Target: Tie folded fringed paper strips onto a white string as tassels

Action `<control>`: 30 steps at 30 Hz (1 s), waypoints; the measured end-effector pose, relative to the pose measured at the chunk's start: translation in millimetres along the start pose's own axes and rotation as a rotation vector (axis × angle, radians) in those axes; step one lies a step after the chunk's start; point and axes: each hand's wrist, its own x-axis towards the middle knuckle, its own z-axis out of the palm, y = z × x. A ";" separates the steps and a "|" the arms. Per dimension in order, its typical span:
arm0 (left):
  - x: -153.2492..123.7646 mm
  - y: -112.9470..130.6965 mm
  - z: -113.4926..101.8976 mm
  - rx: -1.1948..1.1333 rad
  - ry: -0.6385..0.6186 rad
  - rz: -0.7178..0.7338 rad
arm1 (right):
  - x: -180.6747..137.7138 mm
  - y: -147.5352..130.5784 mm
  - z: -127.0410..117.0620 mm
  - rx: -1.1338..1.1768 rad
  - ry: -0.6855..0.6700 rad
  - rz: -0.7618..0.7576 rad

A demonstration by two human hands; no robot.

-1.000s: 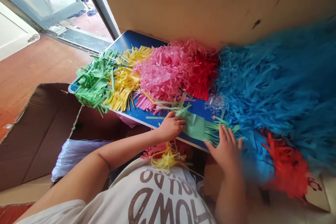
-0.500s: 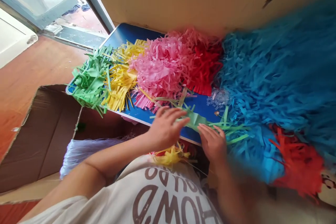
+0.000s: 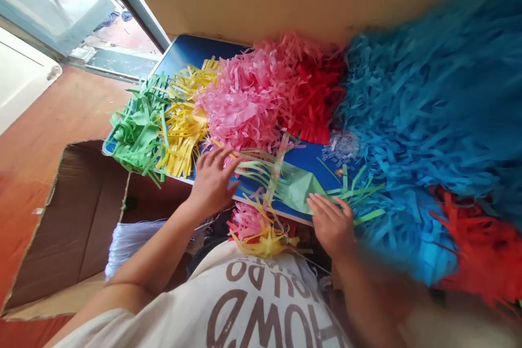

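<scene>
A fringed piece of light green tissue paper (image 3: 299,187) lies flat on the blue table, its cut strips fanning out to the left and right. My left hand (image 3: 214,179) is open over the ends of the left strips, fingers stretched and apart. At the paper's near right corner rests my right hand (image 3: 332,223), its fingers laid flat on the sheet and the thumb hidden. A pale narrow strip (image 3: 277,168) crosses the green fringe. Below the table edge, against my shirt, hangs a bunch of yellow fringe (image 3: 265,239) with pink fringe (image 3: 247,220) beside it.
Piles of green fringe (image 3: 141,130), yellow fringe (image 3: 183,130), pink fringe (image 3: 248,103) and red fringe (image 3: 312,98) cover the blue table (image 3: 196,49). A large blue fringe heap (image 3: 420,114) fills the right. An open cardboard box (image 3: 69,228) stands at left, near white strands (image 3: 132,242).
My left hand has swept left and off the green paper, whose left strips now lie spread out and straight. The right hand stays at the paper's corner.
</scene>
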 end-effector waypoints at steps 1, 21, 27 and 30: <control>-2.5 13.3 -2.1 -0.068 -0.032 0.110 | 1.5 -2.3 1.1 0.003 -0.012 -0.009; 8.5 -33.4 8.4 -0.135 -0.323 0.246 | -16.2 14.1 -2.5 0.093 -0.022 0.082; 16.9 12.3 -26.9 -0.423 -0.283 0.294 | -5.1 15.3 1.8 0.088 -0.002 0.187; 25.6 69.9 20.6 -0.410 -0.373 0.226 | -1.7 18.0 6.5 0.078 0.045 0.227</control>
